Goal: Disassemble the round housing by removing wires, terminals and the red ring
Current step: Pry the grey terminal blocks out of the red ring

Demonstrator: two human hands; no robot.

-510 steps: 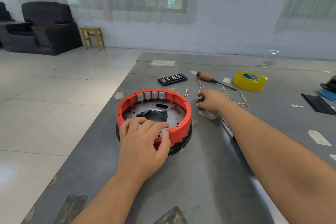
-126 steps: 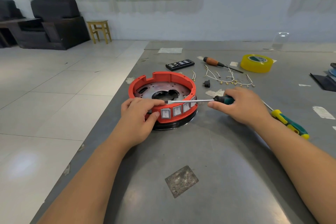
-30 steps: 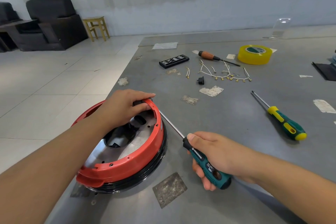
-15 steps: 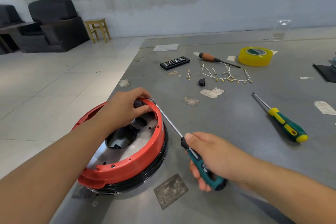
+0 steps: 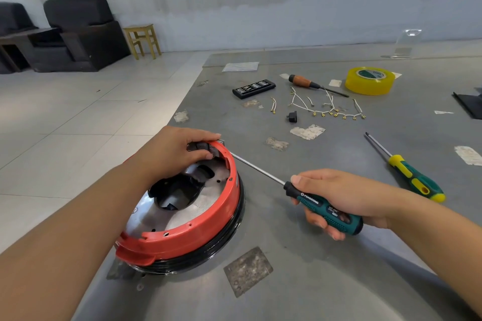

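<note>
Bracing the round housing (image 5: 182, 216) at the table's (image 5: 313, 281) near-left edge, we are curling our left hand (image 5: 180, 151) over the far rim of the red ring (image 5: 198, 237), apparently steadying it. Our right hand (image 5: 347, 195) is gripping the teal screwdriver (image 5: 323, 207), shaft angling left to that rim, likely prying. Removed wires (image 5: 326, 109) are lying far right.

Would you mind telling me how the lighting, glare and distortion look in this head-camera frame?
Head view: soft daylight, faint shadows under the right hand; mild glare on the housing's metal plate; wide-angle bending stretches the forearms and table edges; the foreground looks sharp.
</note>
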